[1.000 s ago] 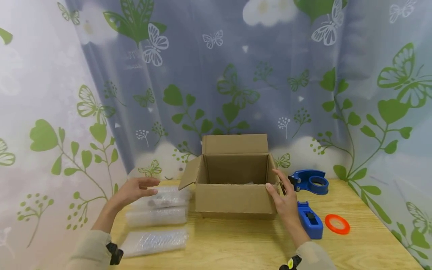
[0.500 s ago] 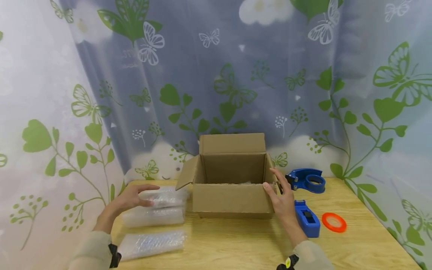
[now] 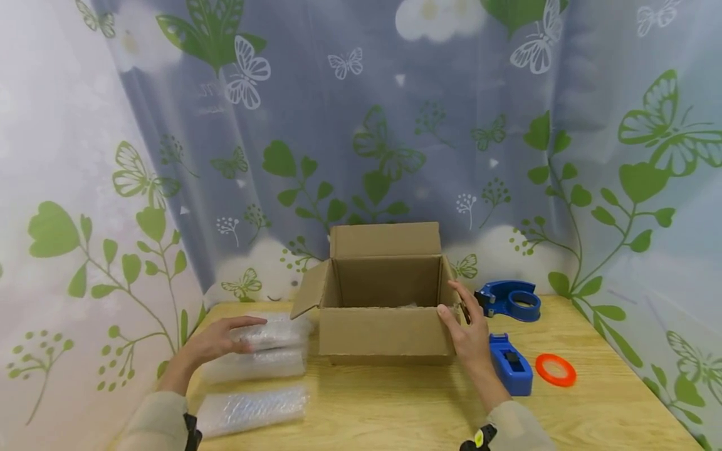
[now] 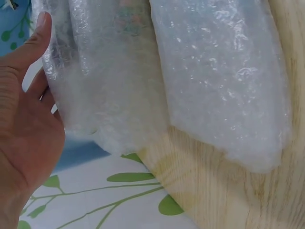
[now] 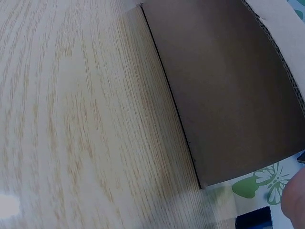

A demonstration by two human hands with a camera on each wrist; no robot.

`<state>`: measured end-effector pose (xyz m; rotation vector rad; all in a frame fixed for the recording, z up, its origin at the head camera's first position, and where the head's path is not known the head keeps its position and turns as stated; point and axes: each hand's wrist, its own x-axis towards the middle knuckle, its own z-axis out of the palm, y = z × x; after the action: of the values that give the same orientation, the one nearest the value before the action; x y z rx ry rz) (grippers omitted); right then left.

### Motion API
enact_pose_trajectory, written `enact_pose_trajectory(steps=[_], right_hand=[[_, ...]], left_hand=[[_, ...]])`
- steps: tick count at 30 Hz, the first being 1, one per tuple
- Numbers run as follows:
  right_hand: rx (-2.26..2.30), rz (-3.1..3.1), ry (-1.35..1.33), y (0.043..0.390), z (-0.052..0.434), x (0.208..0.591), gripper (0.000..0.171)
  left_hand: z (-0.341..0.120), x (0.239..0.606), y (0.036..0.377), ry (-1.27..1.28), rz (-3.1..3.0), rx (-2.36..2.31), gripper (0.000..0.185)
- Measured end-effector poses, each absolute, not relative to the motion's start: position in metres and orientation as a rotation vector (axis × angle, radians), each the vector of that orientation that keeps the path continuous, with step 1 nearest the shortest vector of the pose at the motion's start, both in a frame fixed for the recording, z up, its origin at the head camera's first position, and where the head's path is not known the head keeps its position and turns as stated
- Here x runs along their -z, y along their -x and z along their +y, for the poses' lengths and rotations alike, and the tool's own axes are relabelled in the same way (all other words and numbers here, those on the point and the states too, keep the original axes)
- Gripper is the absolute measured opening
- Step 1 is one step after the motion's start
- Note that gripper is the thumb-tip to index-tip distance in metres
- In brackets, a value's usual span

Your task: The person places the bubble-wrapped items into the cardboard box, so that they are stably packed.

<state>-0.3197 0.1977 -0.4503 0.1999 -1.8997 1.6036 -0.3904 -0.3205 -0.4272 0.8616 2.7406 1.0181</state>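
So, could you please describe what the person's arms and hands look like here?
Both hands, left hand and right hand, are bare, with no gloves. Both arms wear light beige long sleeves. A small black device sits at each wrist; the right wrist device shows a yellow spot.

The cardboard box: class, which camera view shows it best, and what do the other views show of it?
The head view shows the cardboard box whole, flaps open, with the right hand at its near right corner. The right wrist view gives only a close brown side panel and its bottom edge on the table. The left wrist view shows none of it, only bubble-wrap packs.

Blue tape dispenser (image 3: 509, 299); orange ring (image 3: 555, 369); leaf-printed curtain (image 3: 361, 125).
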Motion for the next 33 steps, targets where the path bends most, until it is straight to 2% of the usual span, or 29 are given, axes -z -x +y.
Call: enact_pose_trajectory(steps=[9, 13, 19, 33], right_hand=[[-1.598, -1.929, -0.213, 0.329, 0.201, 0.467, 0.052], [-1.6, -1.901, -0.212, 0.33, 0.202, 0.468, 0.051], [-1.594, -1.887, -0.217, 0.332, 0.204, 0.468, 0.051], [-1.566, -1.899, -0.221, 0.33, 0.203, 0.465, 0.051]], left_hand=[[-0.322, 0.425, 0.381, -0.849, 2.875, -1.019, 0.055], [-0.325, 0.412, 0.382, -0.918, 2.898, -1.046, 0.054], [-0.329, 0.389, 0.378, -0.8, 3.004, -0.921, 0.053], [-0.33, 0.348, 0.371, -0.766, 3.062, -0.878, 0.056]])
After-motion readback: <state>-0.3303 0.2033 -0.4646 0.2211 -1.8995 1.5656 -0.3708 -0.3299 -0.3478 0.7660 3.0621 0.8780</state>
